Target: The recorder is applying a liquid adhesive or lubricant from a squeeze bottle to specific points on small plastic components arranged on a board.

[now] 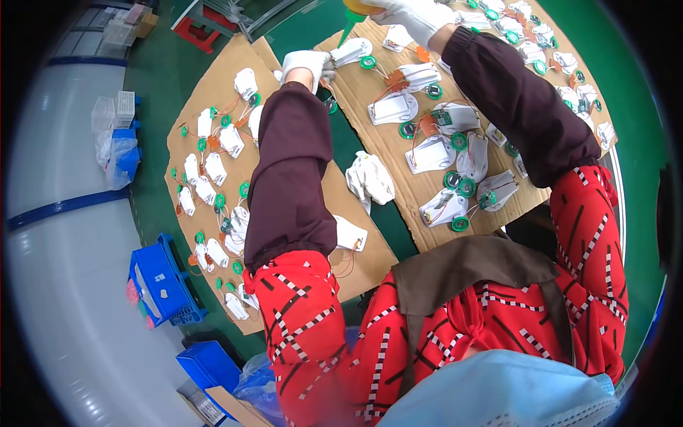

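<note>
Right hand (414,16) grips a bottle (361,8), green nozzle (347,30) slanting toward 1 white casing (353,50); the casing's length runs rightward from the nearer left hand (309,65), grip unclear.

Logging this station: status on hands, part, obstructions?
Right hand holds green-nozzled bottle, tip at white casing. Left hand beside casing, contact unclear. Crumpled white cloth clear of both hands.
</note>
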The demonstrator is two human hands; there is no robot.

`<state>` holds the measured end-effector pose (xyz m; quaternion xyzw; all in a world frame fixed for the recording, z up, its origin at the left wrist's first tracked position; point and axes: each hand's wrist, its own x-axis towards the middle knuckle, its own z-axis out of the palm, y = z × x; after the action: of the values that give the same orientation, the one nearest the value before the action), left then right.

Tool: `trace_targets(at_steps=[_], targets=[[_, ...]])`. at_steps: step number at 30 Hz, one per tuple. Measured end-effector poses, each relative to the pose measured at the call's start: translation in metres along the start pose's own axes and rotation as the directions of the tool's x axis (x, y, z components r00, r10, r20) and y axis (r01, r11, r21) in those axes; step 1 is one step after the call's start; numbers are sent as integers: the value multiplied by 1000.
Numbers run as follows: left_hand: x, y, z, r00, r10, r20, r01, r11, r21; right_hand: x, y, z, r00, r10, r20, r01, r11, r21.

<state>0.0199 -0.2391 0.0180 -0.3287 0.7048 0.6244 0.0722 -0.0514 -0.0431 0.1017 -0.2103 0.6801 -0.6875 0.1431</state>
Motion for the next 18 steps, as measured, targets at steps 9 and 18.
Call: trace_targets(at_steps=[9, 18], targets=[[-14, 9, 9, 996, 53, 72, -53, 999, 3, -6, 8, 17, 980, -198, 8, 194, 968, 158], [-3, -1, 0, 996, 48, 77, -51, 998, 34, -7, 6, 30, 966, -243, 88, 242, 970, 27]])
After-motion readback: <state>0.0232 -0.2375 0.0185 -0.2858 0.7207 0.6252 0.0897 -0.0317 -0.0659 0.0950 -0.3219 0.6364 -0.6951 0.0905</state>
